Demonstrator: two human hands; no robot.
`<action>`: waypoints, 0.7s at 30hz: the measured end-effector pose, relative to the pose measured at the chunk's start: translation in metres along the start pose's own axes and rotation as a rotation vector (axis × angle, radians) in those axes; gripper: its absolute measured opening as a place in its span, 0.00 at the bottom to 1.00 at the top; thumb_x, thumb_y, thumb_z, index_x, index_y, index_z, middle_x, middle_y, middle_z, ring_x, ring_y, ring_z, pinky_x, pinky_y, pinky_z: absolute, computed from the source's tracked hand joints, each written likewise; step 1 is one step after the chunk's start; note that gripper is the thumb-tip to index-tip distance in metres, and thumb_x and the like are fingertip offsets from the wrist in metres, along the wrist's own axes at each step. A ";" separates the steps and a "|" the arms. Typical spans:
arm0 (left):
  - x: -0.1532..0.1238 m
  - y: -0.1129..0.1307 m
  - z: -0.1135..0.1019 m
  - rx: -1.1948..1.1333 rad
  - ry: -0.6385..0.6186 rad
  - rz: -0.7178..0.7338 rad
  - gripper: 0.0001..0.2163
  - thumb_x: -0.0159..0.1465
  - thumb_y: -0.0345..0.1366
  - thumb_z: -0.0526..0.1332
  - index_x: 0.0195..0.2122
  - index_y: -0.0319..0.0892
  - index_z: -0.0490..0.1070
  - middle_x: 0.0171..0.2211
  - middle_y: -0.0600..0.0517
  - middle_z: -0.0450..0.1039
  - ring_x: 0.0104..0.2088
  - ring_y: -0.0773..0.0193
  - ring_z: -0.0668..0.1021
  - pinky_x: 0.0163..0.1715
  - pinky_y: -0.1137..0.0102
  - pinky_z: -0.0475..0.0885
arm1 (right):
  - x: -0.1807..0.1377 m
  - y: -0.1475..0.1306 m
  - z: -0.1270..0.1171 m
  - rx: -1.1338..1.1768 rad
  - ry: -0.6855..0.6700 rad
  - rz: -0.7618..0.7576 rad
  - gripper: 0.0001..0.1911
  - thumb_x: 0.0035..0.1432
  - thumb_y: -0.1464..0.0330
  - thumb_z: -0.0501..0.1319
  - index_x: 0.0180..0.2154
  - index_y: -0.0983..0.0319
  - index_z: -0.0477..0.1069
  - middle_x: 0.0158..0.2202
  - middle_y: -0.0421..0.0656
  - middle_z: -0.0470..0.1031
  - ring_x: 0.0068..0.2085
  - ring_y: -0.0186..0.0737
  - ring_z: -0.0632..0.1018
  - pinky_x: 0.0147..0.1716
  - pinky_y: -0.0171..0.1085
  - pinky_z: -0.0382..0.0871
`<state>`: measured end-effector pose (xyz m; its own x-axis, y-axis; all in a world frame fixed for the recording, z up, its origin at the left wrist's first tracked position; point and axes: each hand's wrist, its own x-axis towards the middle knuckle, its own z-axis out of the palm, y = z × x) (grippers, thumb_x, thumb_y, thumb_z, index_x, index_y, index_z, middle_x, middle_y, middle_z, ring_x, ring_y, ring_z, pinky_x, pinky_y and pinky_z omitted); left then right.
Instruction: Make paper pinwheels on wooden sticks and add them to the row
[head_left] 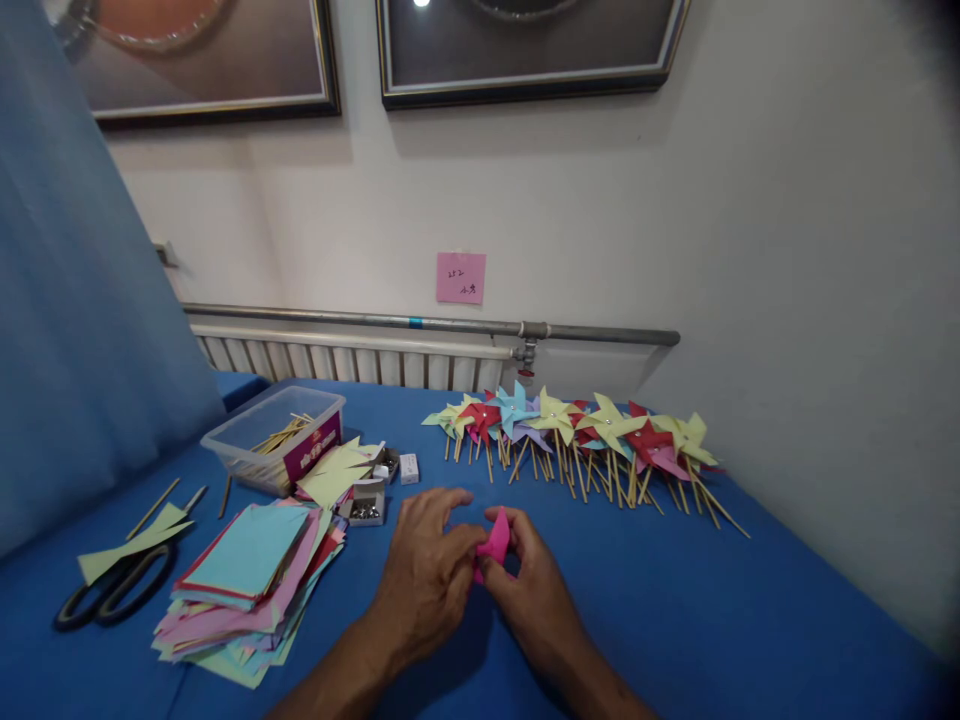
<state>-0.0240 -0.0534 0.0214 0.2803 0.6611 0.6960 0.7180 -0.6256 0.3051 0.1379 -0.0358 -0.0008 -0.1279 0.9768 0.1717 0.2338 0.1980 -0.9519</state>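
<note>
Between my two hands, just above the blue cloth, is a piece of bright pink paper (496,542), folded or curled so that one point stands up. My right hand (536,585) pinches it between thumb and fingers from the right. From the left, my left hand (429,560) closes its thumb and fingertips on the paper's edge, with the index finger stretched out above. My fingers cover part of the paper. Beyond my hands lies a row of finished paper pinwheels (555,418) on wooden sticks, in yellow, red, blue, purple and pink.
At left are a stack of coloured paper (244,560), black-handled scissors (112,590), and a clear plastic box (240,455) holding sticks. Small open boxes of metal pins (366,508) stand near cut yellow paper (337,475). A blue curtain (82,280) hangs left; a radiator (352,350) is behind.
</note>
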 end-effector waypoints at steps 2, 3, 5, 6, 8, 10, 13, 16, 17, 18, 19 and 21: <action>0.000 0.000 0.000 0.019 0.006 0.021 0.13 0.63 0.25 0.57 0.44 0.46 0.77 0.54 0.45 0.71 0.53 0.53 0.72 0.51 0.54 0.68 | 0.000 0.002 0.001 0.009 -0.007 -0.001 0.20 0.55 0.67 0.62 0.51 0.57 0.68 0.45 0.44 0.78 0.47 0.47 0.79 0.46 0.42 0.72; 0.000 0.000 0.000 0.028 0.006 0.031 0.13 0.63 0.25 0.57 0.44 0.45 0.77 0.54 0.45 0.72 0.53 0.53 0.72 0.51 0.54 0.68 | 0.000 0.003 0.001 0.013 -0.010 -0.004 0.20 0.55 0.66 0.62 0.51 0.57 0.68 0.45 0.44 0.78 0.47 0.47 0.79 0.46 0.41 0.72; 0.001 0.000 0.000 0.041 0.000 0.050 0.12 0.63 0.26 0.57 0.42 0.45 0.77 0.54 0.45 0.72 0.52 0.52 0.72 0.50 0.54 0.68 | 0.000 0.004 0.002 0.019 -0.016 -0.007 0.20 0.55 0.66 0.62 0.51 0.57 0.68 0.45 0.44 0.78 0.47 0.46 0.79 0.46 0.41 0.72; 0.001 0.001 -0.001 0.045 -0.005 0.061 0.11 0.63 0.27 0.58 0.42 0.45 0.77 0.54 0.45 0.72 0.52 0.52 0.72 0.50 0.54 0.68 | 0.000 0.004 0.002 0.020 -0.019 -0.008 0.20 0.55 0.66 0.63 0.51 0.57 0.69 0.45 0.44 0.79 0.46 0.46 0.79 0.46 0.41 0.72; 0.002 0.001 -0.001 0.047 -0.013 0.078 0.10 0.64 0.28 0.58 0.41 0.44 0.77 0.54 0.44 0.72 0.52 0.52 0.73 0.50 0.53 0.67 | 0.000 0.004 0.002 0.019 -0.026 -0.010 0.19 0.55 0.66 0.63 0.50 0.58 0.69 0.44 0.44 0.79 0.45 0.46 0.79 0.45 0.41 0.72; 0.002 0.002 -0.002 0.034 -0.013 0.082 0.10 0.63 0.27 0.58 0.41 0.44 0.76 0.54 0.44 0.72 0.51 0.52 0.73 0.49 0.54 0.67 | 0.000 0.003 0.002 0.023 -0.033 -0.012 0.19 0.55 0.67 0.63 0.49 0.58 0.69 0.43 0.44 0.79 0.45 0.47 0.80 0.45 0.40 0.72; 0.001 0.001 -0.002 -0.011 -0.026 0.061 0.10 0.63 0.26 0.57 0.40 0.43 0.76 0.54 0.44 0.72 0.52 0.53 0.72 0.50 0.54 0.67 | 0.000 0.002 0.002 0.033 -0.038 -0.021 0.19 0.55 0.67 0.63 0.49 0.59 0.69 0.43 0.43 0.80 0.45 0.46 0.80 0.45 0.40 0.72; 0.001 0.001 -0.002 -0.058 -0.057 0.022 0.09 0.63 0.26 0.56 0.38 0.44 0.75 0.54 0.45 0.72 0.53 0.53 0.72 0.51 0.55 0.67 | 0.000 0.002 0.002 0.015 -0.041 -0.017 0.19 0.55 0.67 0.63 0.49 0.58 0.69 0.41 0.42 0.80 0.43 0.46 0.80 0.44 0.40 0.72; 0.001 0.001 -0.002 -0.070 -0.066 0.010 0.09 0.63 0.26 0.56 0.37 0.44 0.75 0.54 0.46 0.72 0.53 0.54 0.72 0.51 0.55 0.67 | 0.000 0.001 0.002 0.005 -0.043 -0.015 0.19 0.55 0.67 0.63 0.49 0.58 0.69 0.40 0.42 0.80 0.43 0.46 0.80 0.43 0.40 0.71; 0.001 0.001 -0.002 -0.081 -0.074 -0.003 0.09 0.63 0.26 0.56 0.37 0.44 0.74 0.54 0.46 0.72 0.54 0.54 0.72 0.51 0.55 0.67 | -0.001 0.001 0.002 -0.002 -0.046 -0.014 0.19 0.55 0.67 0.63 0.49 0.58 0.68 0.40 0.42 0.80 0.43 0.46 0.80 0.43 0.40 0.71; 0.001 0.001 -0.002 -0.089 -0.081 -0.012 0.09 0.63 0.26 0.56 0.37 0.44 0.74 0.54 0.47 0.72 0.54 0.54 0.72 0.51 0.55 0.67 | -0.001 0.000 0.003 -0.004 -0.049 -0.013 0.18 0.56 0.67 0.63 0.50 0.58 0.68 0.40 0.42 0.79 0.42 0.45 0.80 0.43 0.40 0.71; 0.001 0.001 -0.002 -0.098 -0.089 -0.027 0.09 0.63 0.26 0.55 0.37 0.44 0.74 0.54 0.47 0.72 0.54 0.54 0.72 0.52 0.55 0.67 | -0.001 -0.003 0.003 0.004 -0.059 -0.007 0.19 0.56 0.67 0.62 0.50 0.59 0.67 0.40 0.42 0.79 0.42 0.45 0.79 0.43 0.40 0.71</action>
<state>-0.0244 -0.0547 0.0237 0.3199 0.7099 0.6274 0.6615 -0.6414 0.3885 0.1350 -0.0376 0.0007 -0.1867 0.9687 0.1635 0.2290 0.2048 -0.9516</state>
